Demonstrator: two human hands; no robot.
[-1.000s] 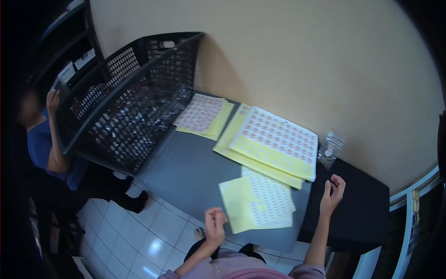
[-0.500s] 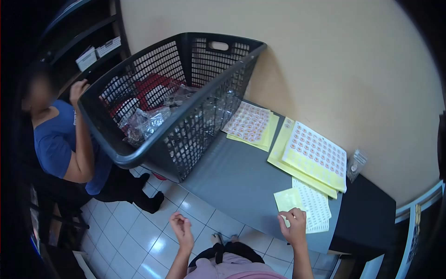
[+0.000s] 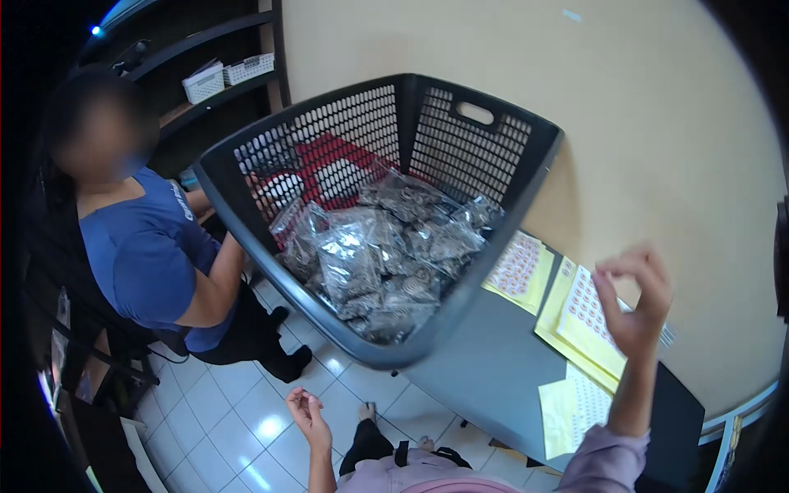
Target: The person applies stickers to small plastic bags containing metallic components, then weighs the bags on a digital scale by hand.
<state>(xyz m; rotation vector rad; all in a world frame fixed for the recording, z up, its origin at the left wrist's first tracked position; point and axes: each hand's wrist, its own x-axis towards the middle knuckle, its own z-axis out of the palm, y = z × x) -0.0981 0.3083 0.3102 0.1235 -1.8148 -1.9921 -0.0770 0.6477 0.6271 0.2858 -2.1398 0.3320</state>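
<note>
My left hand [image 3: 309, 417] hangs over the floor with its fingers loosely curled and apart, holding nothing visible. Raised at the right, my right hand [image 3: 639, 297] is blurred, its thumb and fingers spread in a C shape with nothing seen between them. It is in front of a sticker sheet [image 3: 579, 304] on yellow backing. Below this sheet lie a small yellow sheet [image 3: 558, 413] and a white printed sheet [image 3: 590, 400]. A large black basket [image 3: 386, 355] holds many clear bags [image 3: 349, 256] with dark contents and something red and white [image 3: 339, 177]; neither hand touches it.
Another person [image 3: 152, 255] in a blue shirt stands left of the basket. Behind are dark shelves [image 3: 197, 41] with white bins [image 3: 204, 84]. More stickers [image 3: 516, 267] lie on the grey table [image 3: 468, 361] by the wall. Tiled floor [image 3: 238, 427] shows below.
My right hand has risen up and right, away from the small yellow sheet. The view has shifted, showing more of the basket's contents. The other person's raised hand has come down from the basket rim.
</note>
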